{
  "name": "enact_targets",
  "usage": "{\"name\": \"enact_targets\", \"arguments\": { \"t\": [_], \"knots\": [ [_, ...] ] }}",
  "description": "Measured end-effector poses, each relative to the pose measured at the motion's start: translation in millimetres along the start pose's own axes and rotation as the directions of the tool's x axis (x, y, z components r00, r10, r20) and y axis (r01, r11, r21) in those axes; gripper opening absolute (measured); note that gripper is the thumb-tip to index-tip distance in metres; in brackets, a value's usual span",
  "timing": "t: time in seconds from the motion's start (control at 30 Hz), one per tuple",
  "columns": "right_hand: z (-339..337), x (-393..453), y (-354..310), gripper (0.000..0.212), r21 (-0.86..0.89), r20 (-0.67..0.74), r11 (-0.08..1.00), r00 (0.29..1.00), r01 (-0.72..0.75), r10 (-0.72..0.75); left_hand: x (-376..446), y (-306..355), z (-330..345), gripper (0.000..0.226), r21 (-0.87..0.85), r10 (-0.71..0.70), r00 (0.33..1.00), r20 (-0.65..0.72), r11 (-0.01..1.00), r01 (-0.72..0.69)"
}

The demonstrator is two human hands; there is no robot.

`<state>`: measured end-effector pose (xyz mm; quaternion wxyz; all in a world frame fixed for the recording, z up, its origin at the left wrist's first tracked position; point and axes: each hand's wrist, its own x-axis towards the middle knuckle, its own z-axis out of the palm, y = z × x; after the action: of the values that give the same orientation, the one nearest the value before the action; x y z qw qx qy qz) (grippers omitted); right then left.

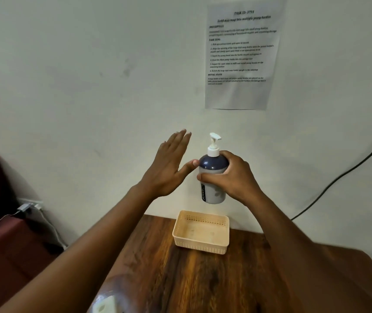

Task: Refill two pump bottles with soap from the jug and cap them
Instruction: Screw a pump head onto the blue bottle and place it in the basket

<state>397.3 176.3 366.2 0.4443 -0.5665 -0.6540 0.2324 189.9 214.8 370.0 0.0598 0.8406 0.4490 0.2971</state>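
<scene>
Wooden table (203, 279) was under my arms, and at its near edge a blurred clear container with a white piece (103, 304) was half hidden behind my left forearm. Farther on the table stood a beige basket (181, 236). Above it, in the air, my right hand (232, 177) gripped the dark pump bottle (212, 177) around its body, upright, with its white pump (214, 144) on top. My left hand (169, 168) was flat with straight fingers, the thumb touching the bottle's shoulder. Behind them was the wall with a printed sheet (241, 55) and a black cable (350, 172).
</scene>
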Motion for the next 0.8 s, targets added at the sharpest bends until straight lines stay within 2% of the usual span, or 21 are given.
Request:
{"name": "enact_targets", "arguments": {
  "t": [0.3,0.8],
  "knots": [
    [86,58,85,0.078,-0.001,0.019,0.998,0.998,-0.057,0.057,-6,-109,86,0.094,0.139,-0.080,0.995,0.057,0.988,0.071],
    [232,109,262,0.085,-0.125,0.046,0.970,0.975,-0.209,0.216,-14,-243,223,0.097,0.134,-0.179,0.967,0.182,0.979,0.156]
  ]
}}
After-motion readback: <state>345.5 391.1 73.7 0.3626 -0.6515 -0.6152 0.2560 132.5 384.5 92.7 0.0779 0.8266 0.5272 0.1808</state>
